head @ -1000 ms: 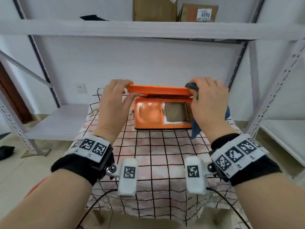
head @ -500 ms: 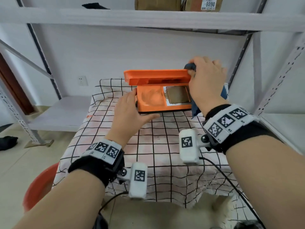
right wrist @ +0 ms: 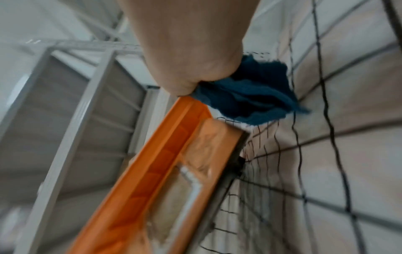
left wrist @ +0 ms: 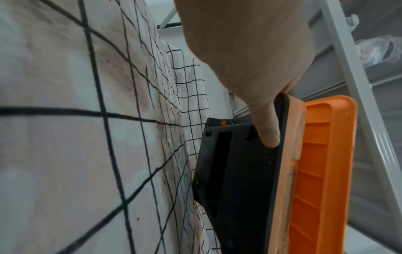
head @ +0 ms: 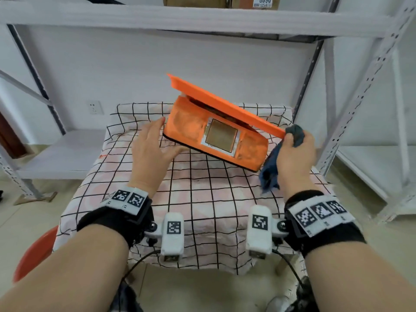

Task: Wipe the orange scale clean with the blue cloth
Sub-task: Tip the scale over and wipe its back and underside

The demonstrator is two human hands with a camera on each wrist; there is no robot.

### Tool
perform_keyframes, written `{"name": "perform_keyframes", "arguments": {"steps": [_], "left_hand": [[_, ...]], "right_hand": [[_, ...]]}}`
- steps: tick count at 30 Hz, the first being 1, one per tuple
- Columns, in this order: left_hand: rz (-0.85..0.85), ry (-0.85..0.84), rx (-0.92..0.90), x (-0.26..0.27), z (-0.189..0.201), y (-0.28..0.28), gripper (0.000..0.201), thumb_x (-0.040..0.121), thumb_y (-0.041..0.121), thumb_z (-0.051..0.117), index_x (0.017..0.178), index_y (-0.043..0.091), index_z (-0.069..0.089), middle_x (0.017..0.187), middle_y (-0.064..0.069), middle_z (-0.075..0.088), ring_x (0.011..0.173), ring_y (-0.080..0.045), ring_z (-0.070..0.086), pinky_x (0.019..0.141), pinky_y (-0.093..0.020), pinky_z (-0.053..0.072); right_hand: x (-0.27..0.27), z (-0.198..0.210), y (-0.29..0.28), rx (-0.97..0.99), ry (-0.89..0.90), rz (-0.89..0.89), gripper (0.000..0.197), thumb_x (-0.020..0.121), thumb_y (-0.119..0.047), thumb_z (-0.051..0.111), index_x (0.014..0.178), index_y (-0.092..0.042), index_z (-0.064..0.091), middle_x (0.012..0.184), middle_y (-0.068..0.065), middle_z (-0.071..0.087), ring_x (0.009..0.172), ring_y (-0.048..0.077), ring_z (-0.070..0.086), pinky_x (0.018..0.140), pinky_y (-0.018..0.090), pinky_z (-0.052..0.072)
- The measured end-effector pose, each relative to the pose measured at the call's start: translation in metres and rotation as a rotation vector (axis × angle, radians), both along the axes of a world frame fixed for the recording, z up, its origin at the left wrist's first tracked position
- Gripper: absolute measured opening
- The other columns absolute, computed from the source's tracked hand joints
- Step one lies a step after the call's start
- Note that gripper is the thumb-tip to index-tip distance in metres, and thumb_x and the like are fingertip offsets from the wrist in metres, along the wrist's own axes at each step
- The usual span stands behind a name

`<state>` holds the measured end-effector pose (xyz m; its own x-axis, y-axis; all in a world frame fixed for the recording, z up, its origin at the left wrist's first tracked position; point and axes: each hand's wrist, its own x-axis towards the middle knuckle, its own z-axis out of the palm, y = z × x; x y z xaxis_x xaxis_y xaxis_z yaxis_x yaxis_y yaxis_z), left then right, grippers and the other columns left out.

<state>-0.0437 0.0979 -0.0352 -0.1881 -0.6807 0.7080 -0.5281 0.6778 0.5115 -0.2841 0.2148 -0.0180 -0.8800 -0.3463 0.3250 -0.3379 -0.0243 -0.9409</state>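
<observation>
The orange scale is tilted over the checked table, left end high, display facing me, its body smeared with pale residue. Its orange platform slants down to the right. My right hand grips the blue cloth and pinches the platform's right corner with it; the cloth bunches under the fist beside the scale. My left hand lies with straight fingers against the scale's left end. Its thumb presses the black underside.
Grey metal shelving surrounds the table, with an upright close on the right and a shelf board overhead carrying cardboard boxes. A red round object sits on the floor at the lower left.
The scale has swung and tilted, its right end dropping lower and nearer to me. My right hand came down with the platform corner; my left hand shifted from the platform to the scale's left end.
</observation>
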Motion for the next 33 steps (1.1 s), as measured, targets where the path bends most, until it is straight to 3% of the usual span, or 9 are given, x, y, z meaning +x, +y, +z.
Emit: {"name": "perform_keyframes", "arguments": {"steps": [2,5,11,16,20,23,28,30,33], "left_hand": [[-0.059,-0.018,0.004,-0.007,0.003,0.008,0.089,0.068,0.062,0.062,0.136,0.008,0.042,0.126,-0.009,0.053,0.115,-0.024,0.049,0.099,-0.036,0.037],[-0.088,-0.023,-0.056,-0.014,0.005,0.015,0.087,0.070,0.056,0.066,0.139,0.010,0.040,0.130,-0.008,0.051,0.118,-0.020,0.046,0.097,-0.030,0.033],[-0.084,-0.235,-0.181,0.000,0.008,0.011,0.096,0.068,0.062,0.055,0.142,0.004,0.035,0.142,-0.015,0.042,0.125,-0.019,0.032,0.101,-0.034,0.027],[-0.060,-0.281,-0.087,0.014,0.005,0.008,0.107,0.063,0.068,0.059,0.142,0.000,0.033,0.143,-0.018,0.040,0.130,-0.028,0.038,0.106,-0.034,0.026],[-0.070,-0.232,-0.026,0.013,0.007,0.008,0.107,0.063,0.058,0.071,0.144,0.001,0.030,0.145,-0.016,0.037,0.134,-0.026,0.032,0.108,-0.023,0.017],[-0.094,-0.171,-0.009,0.004,0.008,0.011,0.101,0.069,0.046,0.076,0.147,0.005,0.025,0.148,-0.011,0.031,0.137,-0.018,0.025,0.107,-0.014,0.011],[-0.086,-0.117,-0.034,-0.011,0.008,0.013,0.098,0.071,0.039,0.078,0.145,0.000,0.027,0.146,-0.014,0.034,0.136,-0.023,0.030,0.109,-0.017,0.015],[-0.077,-0.105,-0.009,-0.013,0.008,0.012,0.099,0.070,0.040,0.078,0.145,0.002,0.026,0.147,-0.013,0.034,0.137,-0.023,0.029,0.110,-0.020,0.016],[-0.054,-0.074,0.029,-0.009,0.010,0.006,0.103,0.067,0.048,0.078,0.147,0.009,0.026,0.146,-0.007,0.036,0.135,-0.020,0.032,0.114,-0.032,0.025]], "right_hand": [[-0.002,-0.002,-0.001,-0.114,-0.213,0.088,0.027,0.096,-0.023,0.050,0.121,-0.014,0.048,0.104,-0.002,0.056,0.094,0.013,0.057,0.076,0.016,0.049],[-0.007,0.000,0.000,-0.143,-0.212,0.188,0.025,0.095,-0.023,0.054,0.118,-0.015,0.050,0.092,-0.006,0.056,0.082,0.008,0.054,0.066,0.012,0.047],[-0.003,0.004,-0.010,-0.072,-0.059,0.173,0.021,0.090,-0.025,0.057,0.109,-0.020,0.052,0.103,0.001,0.060,0.095,0.016,0.058,0.093,0.038,0.050],[-0.004,0.022,-0.009,0.002,-0.002,0.306,0.059,0.089,-0.027,0.061,0.142,-0.022,0.035,0.140,-0.001,0.046,0.127,0.011,0.045,0.107,0.030,0.039],[-0.010,0.021,0.002,-0.056,-0.123,0.036,0.038,0.086,-0.026,0.062,0.118,-0.014,0.047,0.092,-0.008,0.055,0.093,0.014,0.059,0.082,0.030,0.052],[-0.018,0.014,0.011,0.110,-0.280,0.045,0.029,0.087,-0.025,0.057,0.109,-0.006,0.056,0.093,0.007,0.059,0.089,0.022,0.059,0.066,0.028,0.044],[0.000,0.005,0.008,0.121,-0.647,0.313,0.023,0.090,-0.033,0.056,0.087,-0.010,0.058,0.089,0.005,0.064,0.080,0.019,0.060,0.076,0.032,0.049],[0.007,0.002,-0.001,0.009,-0.628,0.339,0.024,0.090,-0.033,0.058,0.089,-0.009,0.061,0.088,0.008,0.066,0.082,0.021,0.062,0.080,0.036,0.053],[0.014,0.006,-0.011,-0.042,-0.528,0.312,0.025,0.091,-0.029,0.056,0.072,-0.013,0.057,0.071,0.004,0.056,0.070,0.019,0.055,0.066,0.033,0.048]]}}
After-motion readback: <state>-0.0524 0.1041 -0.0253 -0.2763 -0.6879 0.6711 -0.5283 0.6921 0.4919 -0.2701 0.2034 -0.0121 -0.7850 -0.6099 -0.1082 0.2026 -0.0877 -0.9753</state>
